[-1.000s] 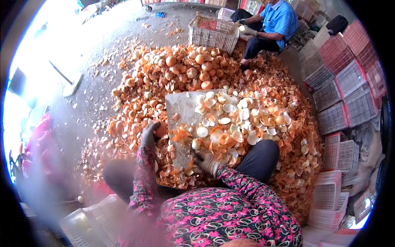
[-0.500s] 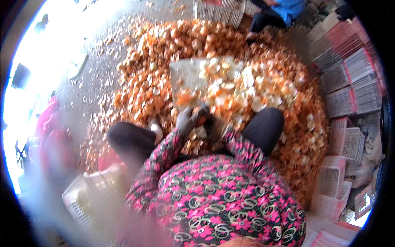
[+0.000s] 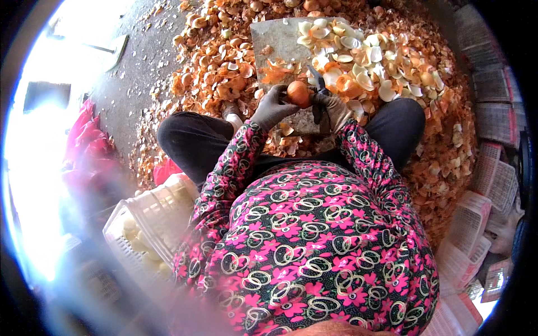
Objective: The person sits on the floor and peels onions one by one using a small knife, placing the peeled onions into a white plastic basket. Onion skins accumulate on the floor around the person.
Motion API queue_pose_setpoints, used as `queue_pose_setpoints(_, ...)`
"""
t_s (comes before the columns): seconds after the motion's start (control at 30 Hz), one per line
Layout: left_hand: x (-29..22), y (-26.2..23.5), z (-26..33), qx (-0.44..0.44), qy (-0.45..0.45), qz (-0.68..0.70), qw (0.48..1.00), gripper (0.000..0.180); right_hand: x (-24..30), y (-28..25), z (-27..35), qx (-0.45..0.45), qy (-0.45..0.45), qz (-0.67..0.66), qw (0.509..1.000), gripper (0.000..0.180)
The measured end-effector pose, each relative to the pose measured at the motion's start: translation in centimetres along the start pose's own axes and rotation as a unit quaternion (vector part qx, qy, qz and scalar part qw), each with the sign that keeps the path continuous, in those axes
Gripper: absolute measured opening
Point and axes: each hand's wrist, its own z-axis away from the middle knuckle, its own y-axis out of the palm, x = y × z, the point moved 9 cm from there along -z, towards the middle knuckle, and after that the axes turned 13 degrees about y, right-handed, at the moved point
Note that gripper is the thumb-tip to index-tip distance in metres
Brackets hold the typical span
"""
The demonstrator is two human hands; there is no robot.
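Between my two gloved hands is a brown-skinned onion (image 3: 298, 94), held just above a grey board on the ground. The grey-gloved fingers of my left hand (image 3: 273, 107) are closed on the onion from its left side. My right hand (image 3: 336, 111), in a lighter glove, grips a dark knife (image 3: 316, 78) whose narrow blade points up and away from me. Its fingertips are close to the onion's right side; whether they touch it I cannot tell. Loose orange skins (image 3: 276, 73) lie on the board (image 3: 272, 42) beyond my left hand.
Pale peeled layers (image 3: 364, 78) and skins heap to the right; whole onions (image 3: 213, 78) lie left of the board. By my left side stands a white plastic basket (image 3: 162, 207) holding pale peeled onions. Stacked crates (image 3: 493, 101) line the right, and a pink bag (image 3: 84, 134) lies far left.
The whole view has shifted, with the board and heaps now higher in the picture. My hands have moved a little apart, and the onion and knife show more plainly.
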Motion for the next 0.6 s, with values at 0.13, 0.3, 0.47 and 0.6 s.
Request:
queue_pose_setpoints(0.13, -2.8, 0.7, 0.1, 0.037, -0.023, -0.227, 0.973, 0.082, -1.4, -1.7, -1.8, -0.076, 0.011, 0.074, 0.994, 0.03)
queue_pose_setpoints(0.3, -0.1, 0.3, 0.5, 0.058, -0.084, -0.307, 0.946, 0.085, -4.5, -1.4, -3.0, -0.083, 0.081, 0.023, 0.993, 0.031)
queue_pose_setpoints(0.47, -0.5, 0.9, -0.2, 0.085, -0.096, -0.333, 0.934, 0.078, -1.8, -2.0, -3.5, -0.139, -0.048, 0.397, 0.906, 0.04)
queue_pose_setpoints(0.6, 0.9, 0.2, 0.7, 0.056, -0.112, -0.328, 0.936, 0.077, 0.6, -2.9, -2.3, -0.293, -0.037, 0.621, 0.726, 0.042)
